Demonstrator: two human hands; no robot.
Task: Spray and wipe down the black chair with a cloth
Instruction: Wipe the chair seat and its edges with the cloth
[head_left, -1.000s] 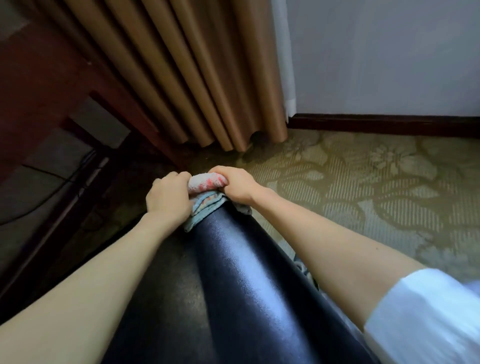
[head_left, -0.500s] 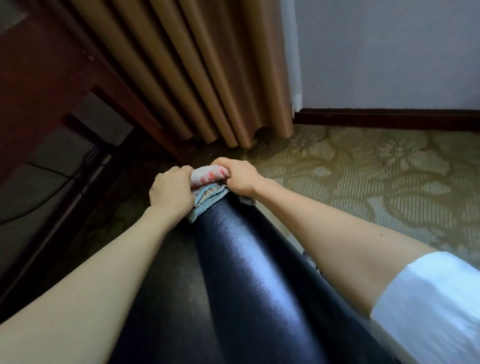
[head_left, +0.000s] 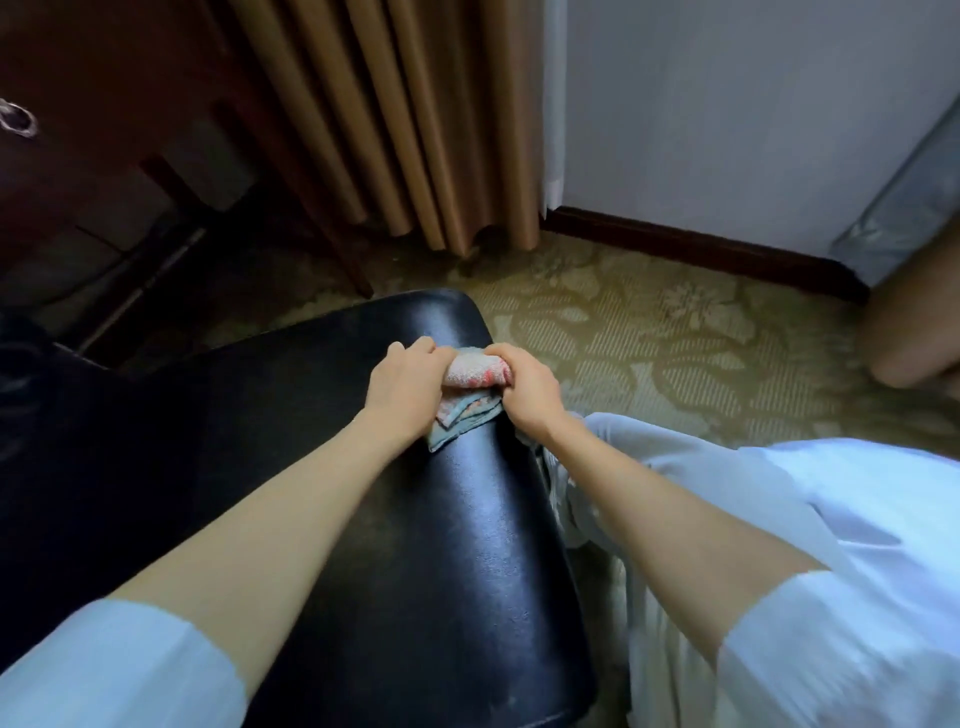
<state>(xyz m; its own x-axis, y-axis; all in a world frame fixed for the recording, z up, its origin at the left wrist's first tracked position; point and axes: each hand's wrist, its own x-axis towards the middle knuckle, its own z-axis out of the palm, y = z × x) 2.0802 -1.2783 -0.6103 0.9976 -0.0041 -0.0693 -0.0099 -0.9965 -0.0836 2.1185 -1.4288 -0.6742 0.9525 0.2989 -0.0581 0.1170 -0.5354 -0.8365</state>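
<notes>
The black chair (head_left: 441, 545) fills the lower middle of the head view, its glossy padded surface running away from me. A bunched cloth (head_left: 470, 382), pink-white on top with blue folds below, lies on that surface. My left hand (head_left: 408, 384) grips the cloth's left end, fingers curled over it. My right hand (head_left: 524, 384) grips the right end the same way. Both hands press the cloth onto the chair near its far right edge. No spray bottle is in view.
Tan curtains (head_left: 405, 130) hang behind the chair, beside a pale wall with a dark skirting board (head_left: 691, 249). A dark wooden desk (head_left: 78, 130) stands at the left. Patterned carpet (head_left: 675, 353) lies to the right. White clothing (head_left: 779, 519) covers my lap.
Both hands have drawn the cloth back toward me along the chair; more of the chair's far end now shows beyond the hands. The view has pulled back and widened.
</notes>
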